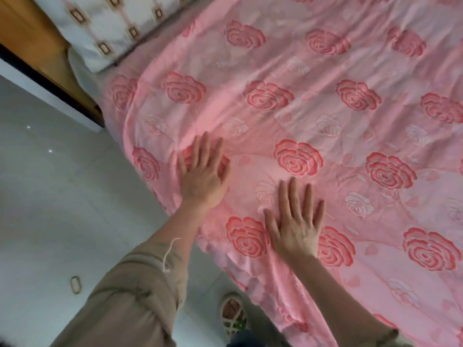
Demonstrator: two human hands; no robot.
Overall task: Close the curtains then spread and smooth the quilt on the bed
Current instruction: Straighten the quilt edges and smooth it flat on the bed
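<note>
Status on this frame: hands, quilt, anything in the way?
Open and flat: left hand, right hand, pressing the pink rose quilt near its side edge. Spread out, shallow creases showing. A pillow at the head, clear of both hands.

One head-worn camera looks forward and steeply down, close above the quilt (338, 136) and the floor (50, 196) beside it.

Looked like a bedroom in somebody's home, pretty clearly. Spotted a pink rose-print quilt (325, 121) spread over a bed from 12 to 4 o'clock, a patterned pillow (107, 28) up at 11, a brown wooden panel (30, 33) at 10, glossy pale floor tiles (50, 196) at 8, and a sandal (233, 316) down at 6.
</note>
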